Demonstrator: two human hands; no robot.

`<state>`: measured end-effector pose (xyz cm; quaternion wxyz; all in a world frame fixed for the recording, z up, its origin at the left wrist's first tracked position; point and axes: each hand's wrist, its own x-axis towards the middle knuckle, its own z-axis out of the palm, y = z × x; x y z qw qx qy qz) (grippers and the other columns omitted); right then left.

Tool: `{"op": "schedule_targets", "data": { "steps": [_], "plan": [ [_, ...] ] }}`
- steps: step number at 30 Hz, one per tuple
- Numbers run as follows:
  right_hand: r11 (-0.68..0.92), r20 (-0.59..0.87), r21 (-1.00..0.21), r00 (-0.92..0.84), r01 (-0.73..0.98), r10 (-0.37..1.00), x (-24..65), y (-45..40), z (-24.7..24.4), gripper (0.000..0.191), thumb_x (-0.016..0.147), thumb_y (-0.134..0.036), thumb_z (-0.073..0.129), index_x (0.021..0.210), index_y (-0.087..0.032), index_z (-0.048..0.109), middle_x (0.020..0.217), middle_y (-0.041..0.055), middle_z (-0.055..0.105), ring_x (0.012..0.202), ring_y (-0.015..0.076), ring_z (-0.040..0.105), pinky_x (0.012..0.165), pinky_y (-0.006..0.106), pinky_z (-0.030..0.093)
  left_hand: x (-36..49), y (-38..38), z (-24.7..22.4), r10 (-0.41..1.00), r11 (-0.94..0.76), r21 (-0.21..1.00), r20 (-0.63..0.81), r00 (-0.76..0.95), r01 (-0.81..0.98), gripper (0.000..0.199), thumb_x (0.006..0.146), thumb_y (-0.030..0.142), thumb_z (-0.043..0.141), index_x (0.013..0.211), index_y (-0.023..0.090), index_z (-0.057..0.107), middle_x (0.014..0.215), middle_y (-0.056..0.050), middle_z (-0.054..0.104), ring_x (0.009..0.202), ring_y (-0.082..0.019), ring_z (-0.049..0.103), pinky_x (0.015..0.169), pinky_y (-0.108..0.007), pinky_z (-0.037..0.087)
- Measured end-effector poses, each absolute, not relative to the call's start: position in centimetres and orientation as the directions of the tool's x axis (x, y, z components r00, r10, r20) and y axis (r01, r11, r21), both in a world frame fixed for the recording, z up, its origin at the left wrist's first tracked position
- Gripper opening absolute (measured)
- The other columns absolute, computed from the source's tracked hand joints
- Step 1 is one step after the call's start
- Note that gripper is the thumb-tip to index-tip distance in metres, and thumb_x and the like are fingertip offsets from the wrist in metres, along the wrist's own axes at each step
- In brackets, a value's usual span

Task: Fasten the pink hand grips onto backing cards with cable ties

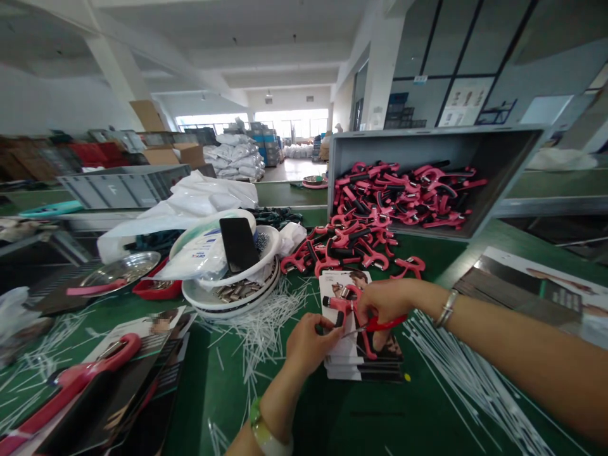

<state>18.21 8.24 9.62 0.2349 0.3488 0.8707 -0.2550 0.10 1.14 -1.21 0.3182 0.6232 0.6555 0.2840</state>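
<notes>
The left hand (pixel 311 345) holds its grip closed on a pink hand exerciser (pixel 338 308) resting on a stack of printed cards (pixel 363 366), while the right hand (pixel 384 301) grips red-handled scissors (pixel 380 323) beside it. Another exerciser (pixel 95 364) lies on a printed card (pixel 137 332) at the left of the green tabletop (pixel 247 418). Many more exercisers (pixel 399 196) lie loose in a tilted grey bin (pixel 427 142), and white plastic offcuts (pixel 259 335) are scattered before it.

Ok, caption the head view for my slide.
Left hand steadies a red hand gripper on printed cards while right hand holds red-handled scissors.
</notes>
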Motion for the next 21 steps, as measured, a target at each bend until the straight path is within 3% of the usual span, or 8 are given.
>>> {"op": "schedule_targets", "data": {
  "steps": [8,14,17,19,20,21],
  "plan": [
    [0.622,-0.676,-0.328,-0.637,0.711,0.371,17.2,10.8,8.5,0.044,0.048,-0.042,0.080,0.084,-0.019,0.070,0.070,-0.0032,0.060,0.058,0.0094,0.047,0.054,0.021,0.035,-0.3,1.7,-1.9,0.997,0.048,0.808,-0.073,0.020,0.587,0.031,0.066,0.051,0.063,0.071,0.021,0.066,0.078,0.000,0.061,0.066,-0.014,0.053,0.057,-0.023,0.035],
    [0.559,-0.566,-0.527,-0.755,0.640,0.332,19.6,10.1,7.3,0.039,0.048,-0.044,0.079,0.074,-0.017,0.067,0.061,-0.0051,0.056,0.056,0.0089,0.047,0.053,0.020,0.035,-0.4,0.9,-1.4,0.998,0.013,0.791,-0.046,0.037,0.612,0.036,0.072,0.055,0.056,0.075,0.021,0.066,0.080,-0.001,0.060,0.067,-0.014,0.054,0.060,-0.024,0.038],
    [0.377,-0.570,-0.576,-0.686,0.726,0.451,22.9,9.6,7.2,0.037,0.054,-0.044,0.076,0.080,-0.018,0.067,0.055,-0.0051,0.054,0.049,0.0091,0.046,0.048,0.021,0.033,-0.1,-0.1,-1.3,0.998,-0.055,0.765,0.020,0.061,0.642,0.035,0.073,0.052,0.057,0.090,0.023,0.067,0.092,-0.003,0.061,0.072,-0.015,0.056,0.066,-0.025,0.042],
    [0.245,-0.578,-0.546,-0.572,0.801,0.582,25.9,9.5,7.0,0.039,0.059,-0.041,0.074,0.090,-0.020,0.066,0.053,-0.0040,0.055,0.046,0.0101,0.046,0.045,0.022,0.032,-0.1,-0.5,-1.3,0.995,-0.103,0.744,0.079,0.066,0.660,0.032,0.074,0.047,0.059,0.094,0.024,0.066,0.096,-0.004,0.061,0.078,-0.017,0.057,0.070,-0.027,0.043],
    [0.222,-0.511,-0.509,-0.499,0.832,0.700,27.6,9.7,6.7,0.034,0.063,-0.040,0.071,0.091,-0.020,0.067,0.053,-0.0029,0.056,0.044,0.0104,0.046,0.046,0.023,0.033,-0.4,-0.5,-1.3,0.992,-0.121,0.740,0.112,0.056,0.661,0.029,0.075,0.044,0.059,0.094,0.023,0.067,0.095,-0.005,0.061,0.080,-0.018,0.057,0.072,-0.027,0.044],
    [0.223,-0.334,-0.452,-0.396,0.864,0.855,29.3,9.8,6.4,0.025,0.065,-0.036,0.071,0.083,-0.020,0.068,0.052,-0.0013,0.057,0.045,0.0104,0.047,0.047,0.023,0.034,-1.0,-0.5,-1.2,0.988,-0.135,0.742,0.147,0.038,0.657,0.025,0.077,0.041,0.058,0.091,0.022,0.067,0.093,-0.006,0.062,0.081,-0.018,0.058,0.073,-0.028,0.045]
  ]
}}
